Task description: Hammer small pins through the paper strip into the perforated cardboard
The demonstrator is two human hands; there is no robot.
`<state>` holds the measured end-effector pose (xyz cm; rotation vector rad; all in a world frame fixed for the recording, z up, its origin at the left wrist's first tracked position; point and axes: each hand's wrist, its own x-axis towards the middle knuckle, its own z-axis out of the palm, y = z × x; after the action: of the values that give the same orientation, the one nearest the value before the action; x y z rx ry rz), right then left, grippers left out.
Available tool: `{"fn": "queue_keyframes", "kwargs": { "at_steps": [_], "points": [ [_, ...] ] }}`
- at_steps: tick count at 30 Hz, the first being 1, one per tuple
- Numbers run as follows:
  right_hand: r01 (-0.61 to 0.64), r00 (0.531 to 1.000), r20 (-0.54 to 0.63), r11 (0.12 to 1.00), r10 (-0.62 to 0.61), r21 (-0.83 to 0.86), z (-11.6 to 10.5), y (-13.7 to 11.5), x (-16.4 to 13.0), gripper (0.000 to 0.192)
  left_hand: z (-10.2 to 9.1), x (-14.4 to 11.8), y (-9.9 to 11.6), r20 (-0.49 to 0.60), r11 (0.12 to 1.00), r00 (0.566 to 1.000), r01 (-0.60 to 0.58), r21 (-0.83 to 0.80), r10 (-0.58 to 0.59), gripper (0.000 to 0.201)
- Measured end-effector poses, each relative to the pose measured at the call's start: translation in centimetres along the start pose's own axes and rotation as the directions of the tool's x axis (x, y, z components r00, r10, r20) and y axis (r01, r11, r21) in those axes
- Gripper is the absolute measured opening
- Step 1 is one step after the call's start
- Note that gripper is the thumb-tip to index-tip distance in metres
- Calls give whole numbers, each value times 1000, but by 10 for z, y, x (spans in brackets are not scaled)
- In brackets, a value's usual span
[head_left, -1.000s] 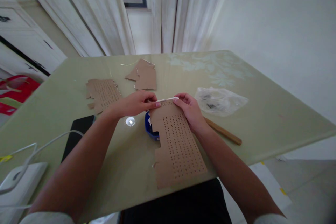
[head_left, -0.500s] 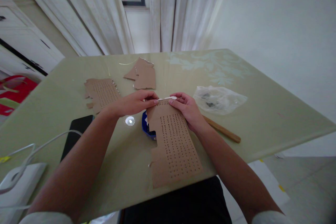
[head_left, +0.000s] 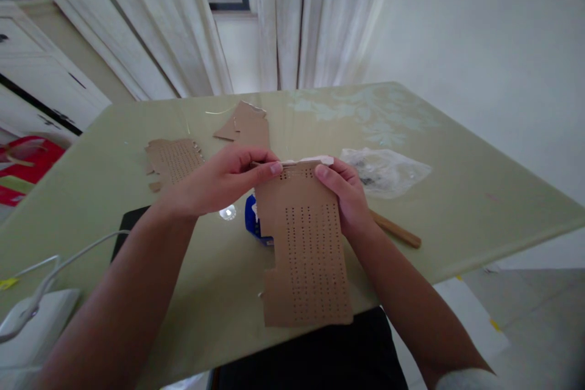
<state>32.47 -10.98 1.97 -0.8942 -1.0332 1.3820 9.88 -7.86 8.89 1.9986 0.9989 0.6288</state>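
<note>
A long piece of brown cardboard (head_left: 301,244) with rows of small holes slopes toward me, its lower end at the table's near edge. My left hand (head_left: 233,173) pinches its far edge on the left, thumb on top. On the right of that same edge, my right hand (head_left: 345,192) grips with the thumb on the near face. A thin white strip (head_left: 320,159) shows along the edge between the hands; I cannot tell what it is. Partly hidden under the cardboard's left side is a blue container (head_left: 252,222) with something white in it.
Another holed cardboard piece (head_left: 176,161) and plain cardboard scraps (head_left: 251,125) lie farther back. A clear plastic bag (head_left: 388,172) and a wooden stick (head_left: 397,231) are on the right. A black phone-like slab (head_left: 128,222), white cable (head_left: 86,262) and white power strip (head_left: 46,323) sit left.
The cardboard's far end has been raised and brought a little closer, both hands moving with it. My right hand has shifted slightly right, and the cardboard now faces me more squarely.
</note>
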Motion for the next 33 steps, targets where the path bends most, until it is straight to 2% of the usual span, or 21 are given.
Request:
{"fn": "queue_keyframes", "kwargs": {
  "at_steps": [7, 14, 20, 28, 33],
  "points": [
    [49, 999, -15, 999, -49, 4, 0, -3, -7, 31, -2, -11, 14, 18, 999, 999, -44, 31, 44, 36],
    [35, 998, 45, 999, -36, 29, 1, -4, -7, 31, -2, -12, 13, -8, 994, 998, -55, 99, 56, 40],
    [21, 999, 32, 999, -20, -26, 0, -3, -8, 42, -4, -13, 13, -3, 993, 998, -61, 106, 61, 40],
    [-11, 1000, 27, 1000, 11, 5, 1, -1, -7, 40, -7, -12, 4, 32, 992, 999, -26, 125, 22, 48],
    [-8, 1000, 18, 1000, 8, -19, 0, 0, -7, 41, -6, -12, 6, 25, 988, 999, -44, 150, 40, 47]
  ]
}}
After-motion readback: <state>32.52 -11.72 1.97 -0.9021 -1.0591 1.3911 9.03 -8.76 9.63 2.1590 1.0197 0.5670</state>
